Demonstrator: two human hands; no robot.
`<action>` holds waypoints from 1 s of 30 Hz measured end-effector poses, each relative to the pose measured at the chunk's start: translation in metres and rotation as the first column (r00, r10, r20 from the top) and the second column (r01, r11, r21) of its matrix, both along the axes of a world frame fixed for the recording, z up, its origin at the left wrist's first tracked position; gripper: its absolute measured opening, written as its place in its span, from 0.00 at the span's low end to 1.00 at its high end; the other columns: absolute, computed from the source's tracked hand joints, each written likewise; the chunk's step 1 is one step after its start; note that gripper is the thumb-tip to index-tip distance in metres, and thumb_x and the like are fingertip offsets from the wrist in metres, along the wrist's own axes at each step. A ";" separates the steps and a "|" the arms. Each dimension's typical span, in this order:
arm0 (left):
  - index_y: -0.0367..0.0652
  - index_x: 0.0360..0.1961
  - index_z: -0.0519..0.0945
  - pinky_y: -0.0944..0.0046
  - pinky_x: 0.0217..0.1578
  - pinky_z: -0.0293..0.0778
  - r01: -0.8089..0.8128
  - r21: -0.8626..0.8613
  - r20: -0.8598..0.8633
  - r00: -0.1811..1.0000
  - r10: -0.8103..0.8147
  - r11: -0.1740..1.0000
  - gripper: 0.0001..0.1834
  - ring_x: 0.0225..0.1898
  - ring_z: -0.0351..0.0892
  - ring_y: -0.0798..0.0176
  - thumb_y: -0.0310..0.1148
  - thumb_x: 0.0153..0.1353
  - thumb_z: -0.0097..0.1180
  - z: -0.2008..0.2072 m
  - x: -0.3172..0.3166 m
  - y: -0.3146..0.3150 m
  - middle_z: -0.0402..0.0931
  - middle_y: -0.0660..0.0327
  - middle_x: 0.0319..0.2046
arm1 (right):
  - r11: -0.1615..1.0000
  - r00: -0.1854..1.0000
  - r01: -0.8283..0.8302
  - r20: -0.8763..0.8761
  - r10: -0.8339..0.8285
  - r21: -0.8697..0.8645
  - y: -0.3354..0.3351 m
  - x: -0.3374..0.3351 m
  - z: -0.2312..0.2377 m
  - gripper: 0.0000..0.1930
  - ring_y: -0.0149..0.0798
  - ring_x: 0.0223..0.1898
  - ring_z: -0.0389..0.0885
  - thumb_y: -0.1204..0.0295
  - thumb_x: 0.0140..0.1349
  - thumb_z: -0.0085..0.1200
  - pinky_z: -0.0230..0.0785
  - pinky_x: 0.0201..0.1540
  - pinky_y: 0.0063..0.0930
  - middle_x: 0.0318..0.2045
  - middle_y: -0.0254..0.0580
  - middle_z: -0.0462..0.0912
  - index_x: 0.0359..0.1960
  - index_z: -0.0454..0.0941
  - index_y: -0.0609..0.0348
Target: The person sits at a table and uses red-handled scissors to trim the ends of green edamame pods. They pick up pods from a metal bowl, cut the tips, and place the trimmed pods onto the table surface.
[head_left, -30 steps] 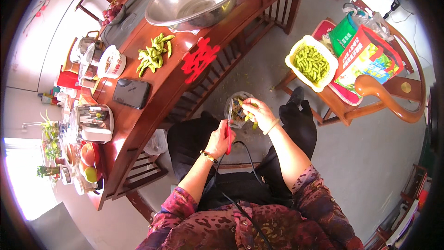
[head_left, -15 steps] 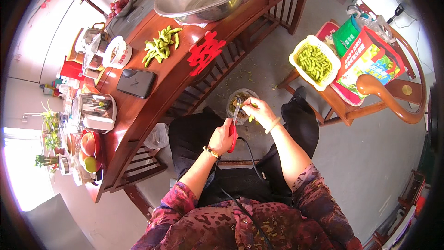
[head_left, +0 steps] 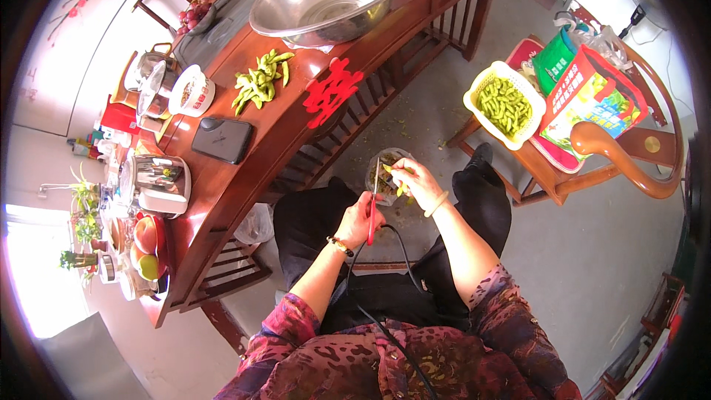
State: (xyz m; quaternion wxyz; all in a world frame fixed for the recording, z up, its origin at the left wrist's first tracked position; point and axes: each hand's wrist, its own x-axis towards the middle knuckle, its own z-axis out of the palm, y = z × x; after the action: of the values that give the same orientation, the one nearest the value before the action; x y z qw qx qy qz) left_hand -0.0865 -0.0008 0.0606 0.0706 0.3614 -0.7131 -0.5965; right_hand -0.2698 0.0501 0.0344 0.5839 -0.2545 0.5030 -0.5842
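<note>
The left hand (head_left: 361,221), left of the frame's centre, is closed around the red handles of the scissors (head_left: 372,216), while the right hand (head_left: 418,184), just to its right and a little higher, has fingers pinched together on a few green pods (head_left: 387,168). The relation that matters lies between these two: the scissors' long axis runs nearly straight up the frame, and the tip of the uppermost pod points left toward the blades, lying just right of their upper part and roughly across them; whether steel and pod touch, or how far the blades are spread, I cannot tell. The right hand is the nearer to that pod tip, as the left grips lower down. Beneath both, on the floor, sits a clear bin (head_left: 370,172) with scraps in it. Well apart, a heap (head_left: 261,81) of pods lies on the brown surface (head_left: 215,181) at upper left, near a steel basin (head_left: 296,0), and a yellow basket (head_left: 468,100) of pods stands on a chair (head_left: 629,176) at upper right
</note>
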 end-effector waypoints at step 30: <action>0.38 0.44 0.63 0.64 0.29 0.72 0.042 -0.290 0.113 0.994 -0.010 0.956 0.18 0.26 0.77 0.58 0.24 0.49 0.48 -0.023 -0.005 -0.001 0.75 0.56 0.25 | 0.998 0.992 0.053 0.110 -0.055 0.020 -0.005 0.014 -0.011 0.04 0.18 0.19 0.63 0.69 0.58 0.48 0.54 0.18 0.11 0.20 0.25 0.70 0.31 0.69 0.53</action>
State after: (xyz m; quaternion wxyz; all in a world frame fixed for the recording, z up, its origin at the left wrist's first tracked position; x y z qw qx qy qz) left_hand -0.0917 -0.0018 0.0381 0.0758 0.3698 -0.8009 -0.4648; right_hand -0.2557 0.0446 0.0229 0.5970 -0.2030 0.4814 -0.6087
